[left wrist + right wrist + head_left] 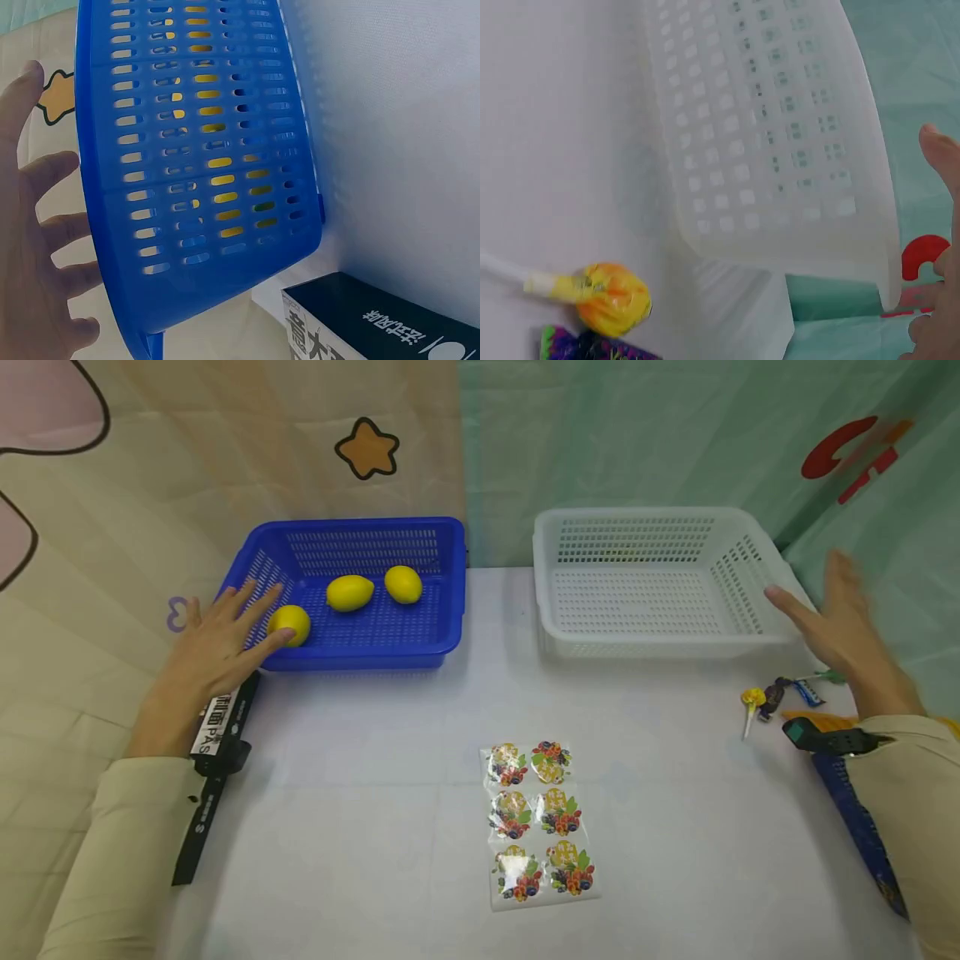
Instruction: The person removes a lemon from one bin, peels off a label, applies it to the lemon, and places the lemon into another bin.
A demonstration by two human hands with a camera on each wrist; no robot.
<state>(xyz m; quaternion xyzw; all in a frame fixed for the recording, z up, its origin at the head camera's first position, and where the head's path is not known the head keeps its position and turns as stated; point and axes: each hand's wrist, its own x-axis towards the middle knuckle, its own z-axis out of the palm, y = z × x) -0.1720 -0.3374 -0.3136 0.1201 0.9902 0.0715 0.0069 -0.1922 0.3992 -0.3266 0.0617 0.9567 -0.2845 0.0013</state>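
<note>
My left hand (217, 639) lies flat with straight fingers over the left rim of the blue basket (450, 577), fingertips beside one of three yellow lemons (289, 624); the other two lemons (349, 592) (403, 583) lie further in. The left wrist view shows the blue basket's slotted wall (202, 150) beside my spread left hand (37, 247). My right hand (832, 614), fingers straight and blurred, hovers by the right side of the empty white basket (742, 531). Only my right hand's fingertips (939, 225) show beside the white basket (780, 135) in the right wrist view.
A sheet of fruit stickers (540, 822) lies on the white table in front. Wrapped sweets and a yellow lollipop (752, 700) (611, 298) sit near my right wrist. A dark box (375, 322) lies by the left wrist. Cloth backdrops hang behind the baskets.
</note>
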